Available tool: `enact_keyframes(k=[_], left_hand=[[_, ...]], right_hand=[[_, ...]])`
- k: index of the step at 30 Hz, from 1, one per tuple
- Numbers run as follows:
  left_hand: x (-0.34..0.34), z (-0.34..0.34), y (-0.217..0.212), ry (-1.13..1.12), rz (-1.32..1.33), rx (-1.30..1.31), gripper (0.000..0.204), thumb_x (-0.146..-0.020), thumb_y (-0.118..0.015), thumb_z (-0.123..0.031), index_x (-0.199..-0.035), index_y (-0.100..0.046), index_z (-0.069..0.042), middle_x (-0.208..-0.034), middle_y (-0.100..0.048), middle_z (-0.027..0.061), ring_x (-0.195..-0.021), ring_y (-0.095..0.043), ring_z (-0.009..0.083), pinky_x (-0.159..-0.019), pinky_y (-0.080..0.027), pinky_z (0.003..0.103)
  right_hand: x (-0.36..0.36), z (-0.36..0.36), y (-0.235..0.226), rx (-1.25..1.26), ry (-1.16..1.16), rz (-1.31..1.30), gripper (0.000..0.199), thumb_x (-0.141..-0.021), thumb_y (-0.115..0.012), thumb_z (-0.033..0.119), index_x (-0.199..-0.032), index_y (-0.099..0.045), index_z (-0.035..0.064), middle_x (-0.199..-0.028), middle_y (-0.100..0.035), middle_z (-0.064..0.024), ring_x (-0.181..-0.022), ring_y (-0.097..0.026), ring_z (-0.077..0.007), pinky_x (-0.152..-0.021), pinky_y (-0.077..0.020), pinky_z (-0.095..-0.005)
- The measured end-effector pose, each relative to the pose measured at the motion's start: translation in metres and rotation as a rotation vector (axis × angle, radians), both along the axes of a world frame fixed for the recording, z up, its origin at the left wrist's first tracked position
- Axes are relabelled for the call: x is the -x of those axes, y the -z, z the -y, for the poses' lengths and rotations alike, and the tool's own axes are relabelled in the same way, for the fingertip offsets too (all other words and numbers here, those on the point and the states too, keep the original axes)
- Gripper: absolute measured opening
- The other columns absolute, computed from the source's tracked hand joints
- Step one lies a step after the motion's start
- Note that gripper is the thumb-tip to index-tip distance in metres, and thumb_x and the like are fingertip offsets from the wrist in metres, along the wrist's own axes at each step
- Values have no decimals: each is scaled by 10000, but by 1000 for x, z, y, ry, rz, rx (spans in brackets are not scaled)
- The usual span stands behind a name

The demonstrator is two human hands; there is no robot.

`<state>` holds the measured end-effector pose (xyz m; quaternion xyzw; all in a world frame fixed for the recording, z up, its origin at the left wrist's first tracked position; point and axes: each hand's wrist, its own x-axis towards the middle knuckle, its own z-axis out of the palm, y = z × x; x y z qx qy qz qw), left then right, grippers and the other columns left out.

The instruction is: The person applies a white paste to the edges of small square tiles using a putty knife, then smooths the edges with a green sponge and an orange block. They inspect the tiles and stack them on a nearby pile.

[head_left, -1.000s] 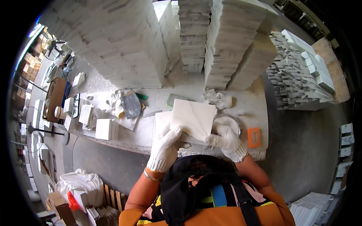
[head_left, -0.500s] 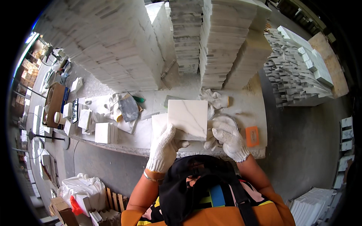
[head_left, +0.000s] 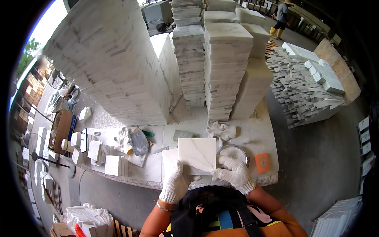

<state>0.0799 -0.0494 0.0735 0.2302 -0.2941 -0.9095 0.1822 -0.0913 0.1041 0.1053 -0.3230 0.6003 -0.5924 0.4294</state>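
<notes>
A square white marble tile [head_left: 197,155] with fine grey veins is held up over the near edge of the workbench. My left hand [head_left: 174,183], in a white knit glove, is closed on its lower left corner. My right hand [head_left: 237,174], gloved alike, has its fingers bent at the lower right corner, pinching the edge. Behind the tile's left side another white tile [head_left: 169,155] lies on the bench. Just beyond my right hand is a round thing with a metal rim [head_left: 245,156], partly covered. An orange block [head_left: 261,163] lies to the right.
Tall stacks of marble tiles [head_left: 227,67] rise at the bench's back. A spare glove [head_left: 222,131], a grey-green block [head_left: 183,135], a dark grey slab [head_left: 139,143] and small tile stacks [head_left: 114,165] lie on the workbench [head_left: 260,138]. A person [head_left: 281,17] stands far right.
The view has tilted up, so bench and hands sit lower and a distant person shows. My right hand's fingers have come in to the tile's lower right corner.
</notes>
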Motion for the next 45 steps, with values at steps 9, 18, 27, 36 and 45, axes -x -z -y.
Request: enact_keyframes(k=[9,18,27,36,45], left_hand=[[-1,-2,5,2,-20,9,658,-993,-593,-497,-1468,-439,-68,-1366,-586,119,-1182,-603,303,-877,-526,483],[2,0,-12,22,39,6,758,-1011,-439,-640,-1479,-434,-44,-1363,-592,130,-1173,-619,290,-856,-540,441],[2,3,-17,106,34,22,934,-986,-282,-760,-1525,-370,-3,-1455,-524,132,-1267,-546,266,-916,-522,420],[5,2,-19,96,71,45,1002,-955,-277,-802,-1495,-403,33,-1397,-573,142,-1209,-587,261,-900,-528,404],[2,9,-15,122,-25,13,995,-951,-269,-809,-1510,-395,5,-1405,-573,124,-1185,-604,250,-861,-549,382]], right_hand=[[-2,-4,4,30,30,-444,395,-894,-781,255,-1064,-653,-79,-874,-709,-159,-822,-686,-174,-742,-538,-342],[-4,-3,9,24,76,84,289,-940,-702,116,-1137,-637,-85,-993,-701,-105,-786,-714,-153,-697,-576,-257],[-2,-2,4,-39,104,175,392,-924,-701,138,-1252,-633,-65,-1016,-737,-115,-734,-709,-158,-676,-566,-253],[-1,-4,9,-43,104,139,412,-915,-713,148,-1273,-636,-43,-995,-740,-98,-721,-706,-146,-628,-547,-243],[-2,-3,12,-45,120,167,376,-905,-713,153,-1244,-666,-4,-972,-727,-64,-684,-693,-124,-581,-527,-227]])
